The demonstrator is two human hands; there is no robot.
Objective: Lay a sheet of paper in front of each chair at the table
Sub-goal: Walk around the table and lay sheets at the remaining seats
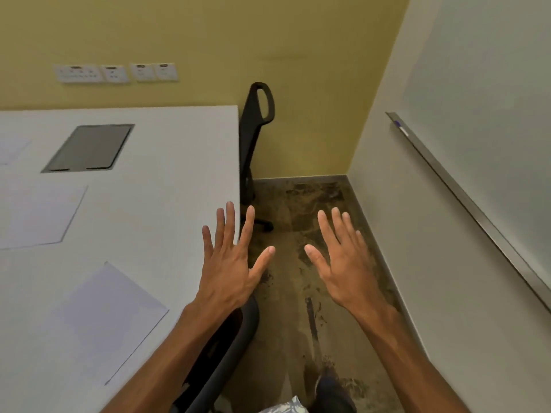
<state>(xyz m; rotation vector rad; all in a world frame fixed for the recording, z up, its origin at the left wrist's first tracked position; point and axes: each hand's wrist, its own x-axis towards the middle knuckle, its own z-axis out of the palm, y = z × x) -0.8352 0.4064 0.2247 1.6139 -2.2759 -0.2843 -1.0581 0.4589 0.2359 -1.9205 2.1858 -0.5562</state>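
A white table (167, 162) fills the left half of the view. Three sheets of paper lie on it: one near me (113, 320), one at the left (38, 216), and a corner of a third at the far left edge (12, 149). My left hand (229, 263) hovers over the table's right edge, fingers spread, holding nothing. My right hand (343, 263) is spread above the floor beside the table, also empty. One black chair (253, 138) is tucked at the table's far right side. Another black chair (229, 347) stands under my left forearm.
A grey cable hatch (89, 147) is set into the tabletop. Wall sockets (116, 73) line the yellow wall behind. A whiteboard with a metal tray (465, 198) covers the right wall. The narrow floor strip (301, 210) between table and wall is stained. My shoe (331, 391) shows below.
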